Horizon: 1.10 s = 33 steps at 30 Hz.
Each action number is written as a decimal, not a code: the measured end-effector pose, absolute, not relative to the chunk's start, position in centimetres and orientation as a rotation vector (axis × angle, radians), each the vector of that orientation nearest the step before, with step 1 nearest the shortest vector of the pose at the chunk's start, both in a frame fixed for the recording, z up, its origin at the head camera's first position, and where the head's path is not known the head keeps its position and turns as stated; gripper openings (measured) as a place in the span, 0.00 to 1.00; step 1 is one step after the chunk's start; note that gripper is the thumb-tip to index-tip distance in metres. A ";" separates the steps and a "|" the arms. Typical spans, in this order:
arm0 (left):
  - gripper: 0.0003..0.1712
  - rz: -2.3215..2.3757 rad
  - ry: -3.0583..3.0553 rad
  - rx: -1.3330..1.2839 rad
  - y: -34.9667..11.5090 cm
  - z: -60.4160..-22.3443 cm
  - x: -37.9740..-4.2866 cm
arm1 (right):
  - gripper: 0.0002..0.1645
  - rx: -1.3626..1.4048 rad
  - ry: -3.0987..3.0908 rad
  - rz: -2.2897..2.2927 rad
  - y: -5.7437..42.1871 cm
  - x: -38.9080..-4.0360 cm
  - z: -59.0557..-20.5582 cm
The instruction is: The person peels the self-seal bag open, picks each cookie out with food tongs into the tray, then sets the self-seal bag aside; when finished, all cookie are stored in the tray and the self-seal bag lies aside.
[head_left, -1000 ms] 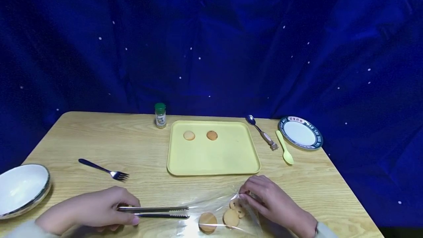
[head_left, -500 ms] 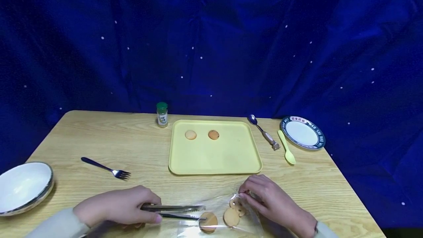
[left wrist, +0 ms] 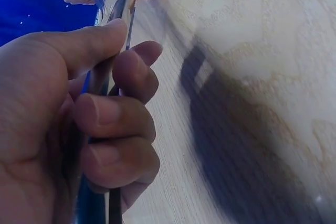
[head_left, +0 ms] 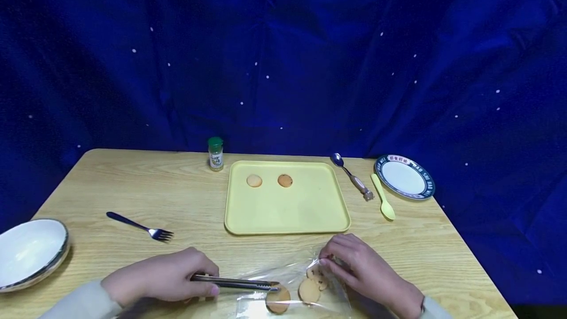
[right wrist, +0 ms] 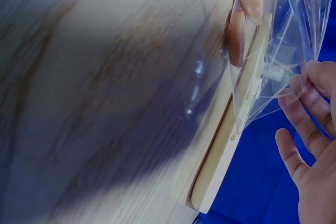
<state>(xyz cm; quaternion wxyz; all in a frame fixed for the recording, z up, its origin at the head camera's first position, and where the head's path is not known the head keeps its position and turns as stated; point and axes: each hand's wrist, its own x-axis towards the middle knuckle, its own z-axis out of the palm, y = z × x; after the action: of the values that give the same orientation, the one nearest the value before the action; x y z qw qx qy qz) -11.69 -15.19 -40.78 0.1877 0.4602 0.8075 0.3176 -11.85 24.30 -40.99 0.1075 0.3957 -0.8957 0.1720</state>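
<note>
My left hand (head_left: 170, 275) grips a pair of metal tongs (head_left: 235, 282), fingers curled round both arms in the left wrist view. The tips, drawn close together, lie at the upper part of a round cookie (head_left: 278, 300) at the mouth of a clear plastic bag (head_left: 283, 273). Whether they pinch it is hard to tell. Deeper in the bag are a plain cookie (head_left: 309, 291) and, partly behind my fingers, darker-flecked ones (head_left: 317, 276). Thumb and fingertips of my right hand (head_left: 361, 270) pinch the bag's far edge; the right wrist view shows the film (right wrist: 286, 35) stretched there.
A yellow tray (head_left: 288, 215) bears two cookies near its back left. Left are a fork (head_left: 137, 225) and a white bowl (head_left: 33, 250); a green-capped shaker (head_left: 215, 154) stands behind. A metal spoon (head_left: 353, 177), a yellow spoon (head_left: 383, 198) and a rimmed plate (head_left: 404, 177) lie right.
My left hand has moved right, bringing the tongs from outside the bag to the nearest cookie. The tong arms have come closer together. My right hand stays on the bag.
</note>
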 end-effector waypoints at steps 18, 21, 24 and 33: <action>0.16 0.908 2.201 1.129 -15.2 -40.5 -11.7 | 0.04 1.182 -2.613 0.489 24.3 -11.9 -41.0; 0.17 0.908 2.181 1.097 -15.2 -40.6 -11.6 | 0.05 1.193 -2.603 0.479 24.4 -11.9 -41.0; 0.17 0.908 2.181 1.113 -15.1 -40.6 -11.6 | 0.05 1.203 -2.590 0.473 24.4 -11.9 -41.0; 0.19 0.993 2.101 1.151 -15.0 -40.2 -11.8 | 0.04 1.187 -2.598 0.439 24.5 -11.9 -41.0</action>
<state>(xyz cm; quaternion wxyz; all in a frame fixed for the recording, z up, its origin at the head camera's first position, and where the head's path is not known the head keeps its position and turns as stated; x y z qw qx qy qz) -11.84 -15.04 -40.24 0.2707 0.4271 0.7800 0.3686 -11.91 24.46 -41.00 0.1256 0.4074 -0.8920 0.1506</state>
